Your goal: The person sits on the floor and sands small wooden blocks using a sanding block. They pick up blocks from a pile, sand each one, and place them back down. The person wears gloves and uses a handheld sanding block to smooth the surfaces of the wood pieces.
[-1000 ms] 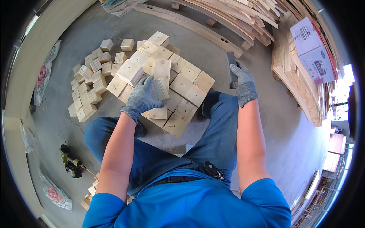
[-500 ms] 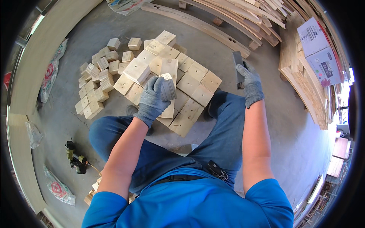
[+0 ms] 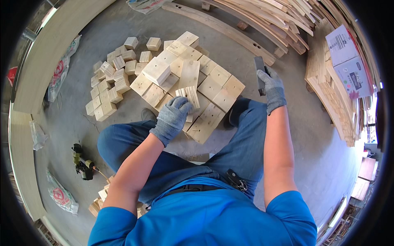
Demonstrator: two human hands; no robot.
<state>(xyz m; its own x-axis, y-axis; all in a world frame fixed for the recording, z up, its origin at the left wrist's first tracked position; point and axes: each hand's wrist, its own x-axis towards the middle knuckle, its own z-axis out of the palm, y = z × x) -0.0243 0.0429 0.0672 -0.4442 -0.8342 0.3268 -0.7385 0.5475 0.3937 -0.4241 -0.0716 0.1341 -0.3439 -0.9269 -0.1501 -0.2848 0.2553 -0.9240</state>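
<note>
My left hand [image 3: 171,118], in a grey knit glove, is closed around a small layered wooden block [image 3: 188,96]. It holds the block over a cluster of pale wooden blocks [image 3: 212,87] with small holes in their tops. A flat wooden piece [image 3: 189,74] lies on that cluster just beyond the held block, and a larger loose block [image 3: 156,70] sits to its left. Off to the right, my right hand [image 3: 272,87], gloved alike, grips a dark, flat, narrow bar [image 3: 259,74] whose exact kind I cannot make out.
Many small loose blocks [image 3: 107,82] lie on the concrete floor at the left. A green-and-black nail gun [image 3: 83,163] with a hose rests near my left knee. Stacked planks [image 3: 266,18] stand far right, a cardboard box [image 3: 349,61] on a wooden stack, plastic bags [image 3: 61,192] at the left.
My left hand has moved slightly right and nearer to me, turning the small block so its layered side shows differently. The right hand still holds the dark bar, now tilted a little differently.
</note>
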